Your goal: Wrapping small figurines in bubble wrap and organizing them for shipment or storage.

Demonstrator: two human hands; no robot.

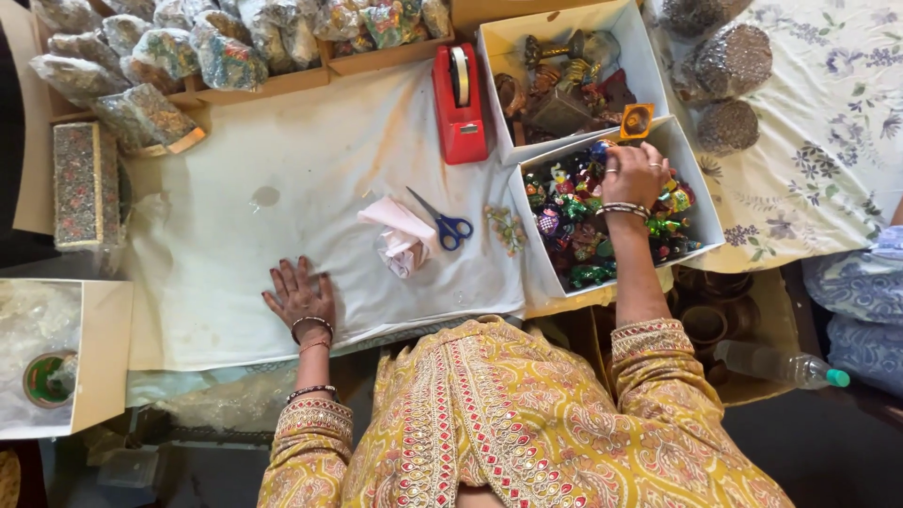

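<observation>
At two o'clock, my right hand (635,172) dips, fingers curled, into the white cardboard box (707,226) of foil-wrapped trinkets (574,209); which one it grips I cannot tell. My left hand (301,296) lies flat, fingers spread, on the white cloth (282,198) at eight o'clock, so I judge picking is underway and lifting one piece clear comes next.

We find the scene evenly and softly lit, daylight in character, with no single hard source evident. The white cloth (282,216) reads bright without burning out; its stains and creases stay legible. Shadows are faint and short, seen only as thin dark rims under the red tape dispenser (459,103) and the scissors (442,222). We note small glints on the foil-wrapped items in the white box (701,202). The lower edge and left corner fall dim. Focus is adequate centrally; we observe mild softness and wide-angle bending toward the frame edges.
</observation>
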